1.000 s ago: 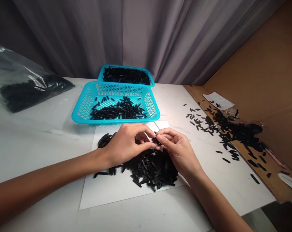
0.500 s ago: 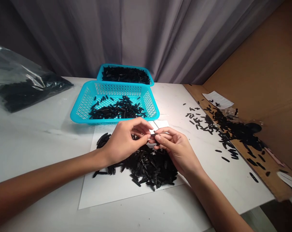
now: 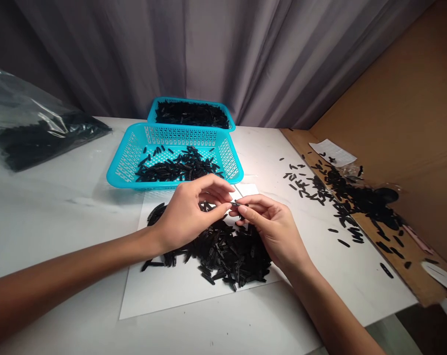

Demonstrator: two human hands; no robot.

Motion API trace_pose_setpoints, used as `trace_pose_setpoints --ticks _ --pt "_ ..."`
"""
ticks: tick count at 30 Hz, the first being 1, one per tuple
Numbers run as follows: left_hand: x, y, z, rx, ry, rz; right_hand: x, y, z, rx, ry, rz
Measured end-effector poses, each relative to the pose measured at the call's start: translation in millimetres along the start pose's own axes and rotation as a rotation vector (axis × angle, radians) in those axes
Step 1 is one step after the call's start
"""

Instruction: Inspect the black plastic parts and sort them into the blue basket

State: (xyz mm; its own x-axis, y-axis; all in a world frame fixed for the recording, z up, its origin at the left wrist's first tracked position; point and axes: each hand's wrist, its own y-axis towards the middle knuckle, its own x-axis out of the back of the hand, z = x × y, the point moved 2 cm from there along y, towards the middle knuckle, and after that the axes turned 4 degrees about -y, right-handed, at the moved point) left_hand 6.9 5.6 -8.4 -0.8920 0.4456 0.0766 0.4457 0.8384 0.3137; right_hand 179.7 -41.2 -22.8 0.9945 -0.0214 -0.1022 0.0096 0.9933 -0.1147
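Between the fingertips of both hands is a small, narrow black piece (image 3: 235, 203), held above a heap of similar pieces. My left hand (image 3: 193, 212) is closed, its thumb and index finger pinching the left end. My right hand (image 3: 269, 222) pinches the right end, and another dark bit shows under its fingers. Beneath them the heap of black elongated pieces (image 3: 234, 256) lies on a white sheet (image 3: 142, 296). Just beyond the hands stands a turquoise basket (image 3: 116, 172) with a loose layer of the same pieces. The exact kind of piece is too small to tell.
Behind it, a second turquoise basket (image 3: 151, 111) is filled with black pieces. A clear plastic bag (image 3: 42, 138) of dark pieces lies at left. Scattered black pieces (image 3: 308, 190) cover the right side, near a paper (image 3: 332, 152) and a brown board (image 3: 404, 39). A grey curtain (image 3: 216, 49) hangs behind.
Both hands stay together over the heap; the fingertips and the held piece have risen very slightly. The view has shifted a little. The baskets and heap look the same.
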Motion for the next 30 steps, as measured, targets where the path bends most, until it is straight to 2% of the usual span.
trace_pose_setpoints --ticks 14,16,19,21,22,23,27,28,30 --pt "0.2 0 1 0.052 0.034 0.000 -1 -1 -1 -0.017 -0.007 0.051" --pt "7.3 5 -2 -0.014 0.146 -0.056 0 0 -2 -0.027 0.007 0.047" --pt "25.4 17 -10 -0.214 0.452 -0.265 1 0 -3 -0.070 0.032 0.036" --pt "33.5 22 -15 -0.313 0.613 -0.353 2 0 -4 -0.101 0.041 0.042" --pt "34.6 23 -15 -0.322 0.631 -0.333 1 0 -5 -0.112 0.043 0.055" --pt "33.1 23 -15 -0.313 0.621 -0.254 1 0 -6 -0.118 0.046 0.074" --pt "13.7 12 -9 -0.254 0.486 0.262 -1 1 -7 -0.114 0.051 0.160" --pt "10.1 8 -8 -0.239 0.461 0.326 -2 1 -7 -0.112 0.053 0.169" --pt "7.1 5 -6 -0.212 0.429 0.341 -2 1 -7 -0.106 0.057 0.161"
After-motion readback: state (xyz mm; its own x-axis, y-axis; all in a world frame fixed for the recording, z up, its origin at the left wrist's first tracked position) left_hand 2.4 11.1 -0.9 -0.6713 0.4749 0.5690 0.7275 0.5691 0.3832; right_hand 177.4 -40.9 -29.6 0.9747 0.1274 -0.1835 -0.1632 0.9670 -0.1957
